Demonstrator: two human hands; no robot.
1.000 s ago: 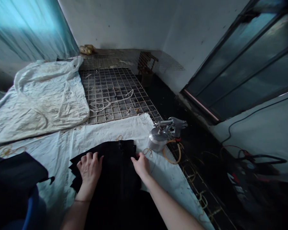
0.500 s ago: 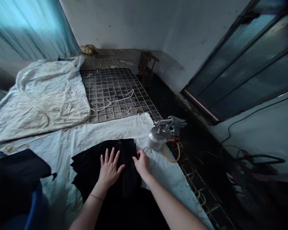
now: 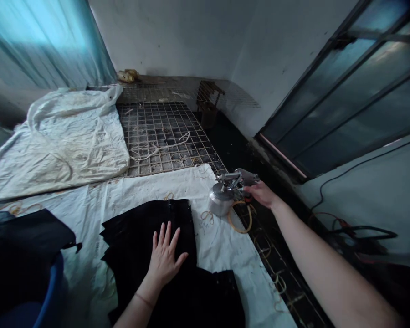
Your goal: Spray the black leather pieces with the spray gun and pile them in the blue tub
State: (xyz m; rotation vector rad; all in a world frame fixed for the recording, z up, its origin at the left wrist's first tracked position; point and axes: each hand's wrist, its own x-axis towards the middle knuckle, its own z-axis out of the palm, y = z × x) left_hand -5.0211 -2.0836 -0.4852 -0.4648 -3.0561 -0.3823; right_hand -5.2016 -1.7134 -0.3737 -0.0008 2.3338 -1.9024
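Observation:
Black fabric pieces (image 3: 140,228), stacked with uneven edges at the left, lie on a white cloth sheet. My left hand (image 3: 166,259) rests flat on them, fingers spread. At the sheet's right edge stands a spray gun (image 3: 222,198) with a silver cup underneath. My right hand (image 3: 261,193) has its fingers wrapped round the gun's handle; the gun is upright on the surface. A yellowish hose (image 3: 241,230) loops below the handle.
The white sheet (image 3: 212,250) covers a wire-mesh frame (image 3: 157,123). A crumpled white plastic sheet (image 3: 71,146) lies at the back left. Dark cloth (image 3: 30,237) hangs over a blue tub (image 3: 53,287) at the left. Loose yellow bands and string lie about.
My right hand has left the black fabric's edge, moved right and closed on the spray gun's handle. My left hand has slid slightly right and nearer to me on the fabric.

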